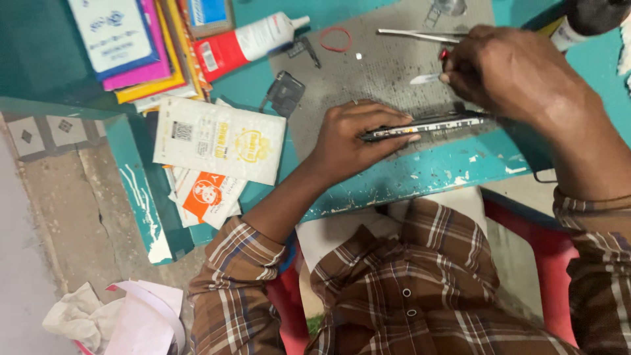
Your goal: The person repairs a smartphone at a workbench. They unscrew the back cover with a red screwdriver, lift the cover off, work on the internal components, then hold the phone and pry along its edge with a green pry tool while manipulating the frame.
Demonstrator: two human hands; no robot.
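Observation:
My left hand (351, 135) grips a thin black phone (427, 124), holding it on edge over a grey work mat (368, 72) on a teal table. My right hand (509, 72) pinches a small tool with a red handle and a flat light blade (424, 79). The blade tip hovers just above the phone's upper edge. Both of my forearms come out of a brown plaid shirt.
Metal tweezers (411, 33), a red rubber band (336, 39) and a small dark part (286, 93) lie on the mat. A red-and-white glue tube (246, 43), stacked coloured packets (141, 46) and white printed pouches (220, 141) lie left. The table's chipped front edge (407, 187) is near me. Crumpled paper (115, 319) lies on the floor.

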